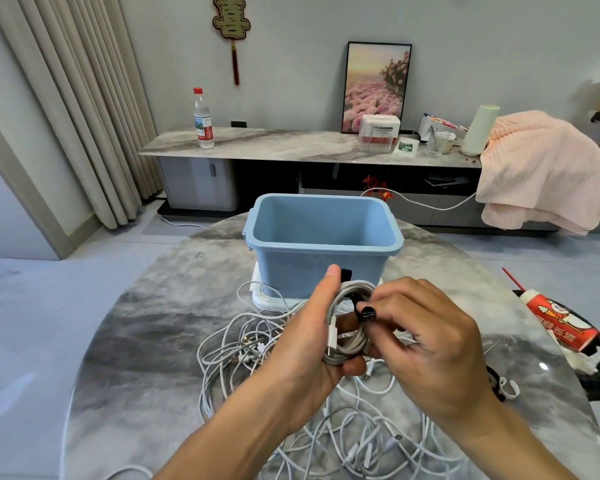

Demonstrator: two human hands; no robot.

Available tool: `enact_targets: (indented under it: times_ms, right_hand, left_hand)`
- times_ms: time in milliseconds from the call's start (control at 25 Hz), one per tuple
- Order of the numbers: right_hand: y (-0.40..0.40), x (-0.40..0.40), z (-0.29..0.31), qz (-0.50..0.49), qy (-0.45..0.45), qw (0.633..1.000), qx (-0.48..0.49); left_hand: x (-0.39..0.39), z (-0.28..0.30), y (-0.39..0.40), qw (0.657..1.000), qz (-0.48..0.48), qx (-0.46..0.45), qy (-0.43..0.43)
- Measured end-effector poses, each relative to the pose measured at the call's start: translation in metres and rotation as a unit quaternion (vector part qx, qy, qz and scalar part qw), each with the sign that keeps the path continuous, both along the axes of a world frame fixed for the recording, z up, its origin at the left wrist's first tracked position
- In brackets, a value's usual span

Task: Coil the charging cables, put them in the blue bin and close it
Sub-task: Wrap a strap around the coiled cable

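Coiled cable [347, 327] gripped within left hand [312, 337] fingers [352, 367].

On the round table [146, 323] the bin [321, 237] stands at 12 o'clock, on top of a flat lid [262, 299]. Before it, at the centre, both hands hold a coiled cable [349, 344]: the left hand [312, 344] at 9 o'clock of the coil, the right hand [430, 344] at 3 o'clock. Loose cables [236, 344] lie under the hands, toward 6 o'clock. A can [558, 322] lies at 3 o'clock. Behind the table stands a cabinet [257, 145].
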State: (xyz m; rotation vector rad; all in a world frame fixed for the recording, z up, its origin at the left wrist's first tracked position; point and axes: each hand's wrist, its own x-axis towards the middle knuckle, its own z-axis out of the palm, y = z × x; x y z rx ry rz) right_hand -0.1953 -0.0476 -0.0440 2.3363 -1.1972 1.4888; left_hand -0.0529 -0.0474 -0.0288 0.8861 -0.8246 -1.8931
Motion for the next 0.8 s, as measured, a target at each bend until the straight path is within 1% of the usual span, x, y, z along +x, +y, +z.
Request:
enact_targets:
  times_ms: [160,240,320,400,480,560,680,720,800]
  right_hand:
    - [0.002,0.004,-0.001,-0.033,-0.009,0.999,-0.007]
    - [0.002,0.005,0.0,-0.029,-0.02,0.999,-0.001]
    - [0.003,0.003,0.003,-0.011,-0.045,0.999,0.014]
    - [0.003,0.002,0.009,-0.002,-0.092,0.994,0.053]
    - [0.004,0.002,0.011,0.0,-0.164,0.979,0.123]
    - [0.004,0.003,0.012,0.014,-0.232,0.951,0.202]
    - [0.006,0.005,0.016,0.097,-0.317,0.894,0.302]
    - [0.007,0.005,0.017,0.115,-0.328,0.884,0.312]
    - [0.008,0.005,0.019,0.115,-0.307,0.9,0.288]
  left_hand:
    - [-0.003,0.0,0.002,1.0,-0.002,-0.014,-0.015]
    - [-0.003,0.0,0.002,1.0,0.005,-0.022,-0.02]
    - [-0.002,0.0,0.001,0.999,0.006,-0.032,-0.029]
    - [-0.001,0.001,0.001,0.999,0.007,-0.038,-0.034]
    - [0.0,0.002,0.002,0.998,0.014,-0.043,-0.035]
    - [0.0,0.002,0.001,0.998,0.02,-0.047,-0.04]
    - [0.003,0.002,0.0,0.997,0.025,-0.053,-0.043]
    - [0.003,0.002,0.0,0.997,0.024,-0.054,-0.044]
    - [0.002,0.002,0.0,0.997,0.02,-0.055,-0.044]
